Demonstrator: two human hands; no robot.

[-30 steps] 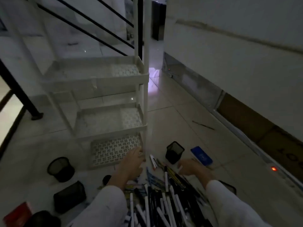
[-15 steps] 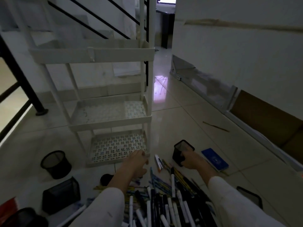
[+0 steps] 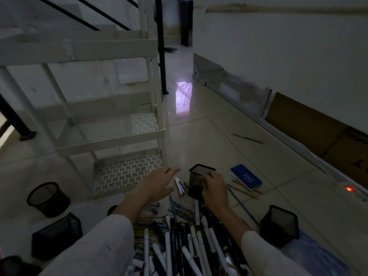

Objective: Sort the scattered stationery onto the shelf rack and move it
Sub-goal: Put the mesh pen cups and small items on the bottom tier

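Observation:
A white three-tier shelf rack [image 3: 111, 144] stands on the tiled floor at the left, its tiers bare. A heap of pens and markers [image 3: 183, 242] lies on the floor in front of me. My right hand [image 3: 214, 189] grips a black square mesh pen holder [image 3: 199, 177], which stands tilted just right of the rack's bottom tier. My left hand [image 3: 157, 185] hovers flat with fingers spread near the corner of the bottom tier and holds nothing. A small white stapler-like item [image 3: 179, 186] lies between the two hands.
Further black mesh holders stand around: a round one [image 3: 47, 198] and a rectangular one [image 3: 56, 236] at the left, a square one [image 3: 279, 225] at the right. A blue notebook [image 3: 246, 176] and loose pencils [image 3: 244, 191] lie right of my hand. A wall and cardboard [image 3: 318, 124] run along the right.
My right hand reached forward and closed on the square mesh holder. My left hand lifted slightly near the bottom tier. The view rose and moved closer to the rack.

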